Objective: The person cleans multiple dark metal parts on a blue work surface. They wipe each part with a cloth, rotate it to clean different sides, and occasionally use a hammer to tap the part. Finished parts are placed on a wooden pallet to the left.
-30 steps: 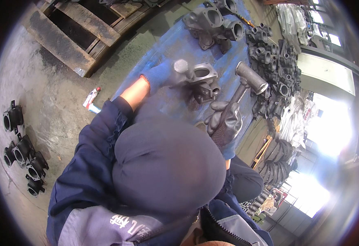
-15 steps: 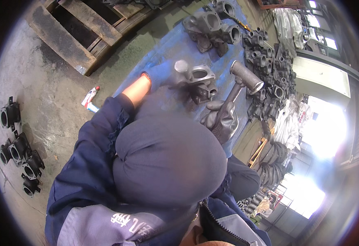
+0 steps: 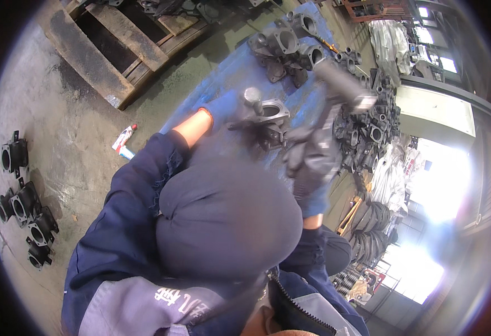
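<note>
My left hand (image 3: 227, 107), in a blue glove, is wrapped round a thick metal rod, likely a chisel or punch (image 3: 252, 96), whose bright round end points up. Its lower end is hidden. Right beside it on the blue work surface (image 3: 223, 73) lies a dark metal casting (image 3: 274, 119) with a round flanged opening. My right hand (image 3: 311, 154), in a dark coated glove, grips a hammer (image 3: 343, 84). The hammer is smeared by motion, with its heavy cylindrical head raised to the right of the rod.
Several similar castings (image 3: 283, 43) stand at the far end of the work surface, and a large heap of them (image 3: 377, 131) lies to the right. A wooden pallet (image 3: 102, 61) is at the upper left. On the floor are a small tube (image 3: 124, 137) and more castings (image 3: 24, 204).
My right hand has moved right, away from the casting, and the hammer head has swung outward to the right. My left hand stays on the rod beside the casting.
</note>
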Demonstrator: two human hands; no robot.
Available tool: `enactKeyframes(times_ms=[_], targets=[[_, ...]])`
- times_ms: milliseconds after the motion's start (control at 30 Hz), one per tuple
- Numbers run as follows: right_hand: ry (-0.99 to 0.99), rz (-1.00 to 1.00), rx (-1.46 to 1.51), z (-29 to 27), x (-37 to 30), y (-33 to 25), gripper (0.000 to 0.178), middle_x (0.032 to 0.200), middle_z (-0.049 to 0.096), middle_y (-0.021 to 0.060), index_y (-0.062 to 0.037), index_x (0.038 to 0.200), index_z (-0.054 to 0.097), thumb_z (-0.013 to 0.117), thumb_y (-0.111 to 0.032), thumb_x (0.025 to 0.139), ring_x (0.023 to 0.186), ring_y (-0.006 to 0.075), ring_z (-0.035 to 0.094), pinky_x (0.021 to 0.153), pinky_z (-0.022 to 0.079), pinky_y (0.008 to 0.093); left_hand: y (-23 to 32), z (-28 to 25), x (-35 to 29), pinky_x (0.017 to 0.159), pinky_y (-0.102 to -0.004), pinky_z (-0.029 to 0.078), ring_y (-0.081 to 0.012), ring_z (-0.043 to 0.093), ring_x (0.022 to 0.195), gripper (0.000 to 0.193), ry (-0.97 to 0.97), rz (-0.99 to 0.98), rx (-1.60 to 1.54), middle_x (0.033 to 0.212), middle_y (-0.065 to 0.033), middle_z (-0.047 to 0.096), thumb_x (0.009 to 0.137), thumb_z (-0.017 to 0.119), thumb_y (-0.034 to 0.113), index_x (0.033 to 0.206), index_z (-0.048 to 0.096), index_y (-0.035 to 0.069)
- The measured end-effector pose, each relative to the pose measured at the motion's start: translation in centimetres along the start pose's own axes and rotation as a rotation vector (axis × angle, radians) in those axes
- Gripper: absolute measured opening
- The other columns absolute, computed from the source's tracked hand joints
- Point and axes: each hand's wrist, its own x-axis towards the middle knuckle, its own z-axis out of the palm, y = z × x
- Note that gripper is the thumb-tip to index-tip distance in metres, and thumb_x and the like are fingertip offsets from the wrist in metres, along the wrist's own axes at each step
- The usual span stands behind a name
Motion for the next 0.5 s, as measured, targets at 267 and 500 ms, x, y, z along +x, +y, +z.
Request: enactKeyframes(times_ms=[267, 500], targets=[[-0.09, 0.116, -0.009, 0.3, 1.1, 0.8, 0.029, 0.083, 0.065, 0.0063, -0.0024, 0.116, 0.062, 0.057, -0.021, 0.095, 0.056, 0.0117, 0.056, 0.051, 0.05, 0.0253, 2.5, -1.1, -1.4, 0.083, -0.0324, 0.052, -0.0156, 0.064, 0.089, 0.018, -0.02, -0.02, -0.063, 0.096, -0.004, 0.072, 0.085, 0.071, 0.014, 0.102, 0.069, 0.009], [-0.046, 0.418, 0.1, -2.2, -0.6, 9.9, 0.029, 0.085, 0.065, 0.0022, -0.007, 0.119, 0.061, 0.051, -0.002, 0.092, 0.058, 0.0054, 0.053, 0.045, 0.04, 0.0198, -0.3, -1.9, 0.1, 0.087, -0.0322, 0.052, -0.0149, 0.062, 0.095, 0.025, 0.064, -0.071, -0.424, 0.107, -0.0058, 0.071, 0.091, 0.071, 0.016, 0.114, 0.068, 0.009]])
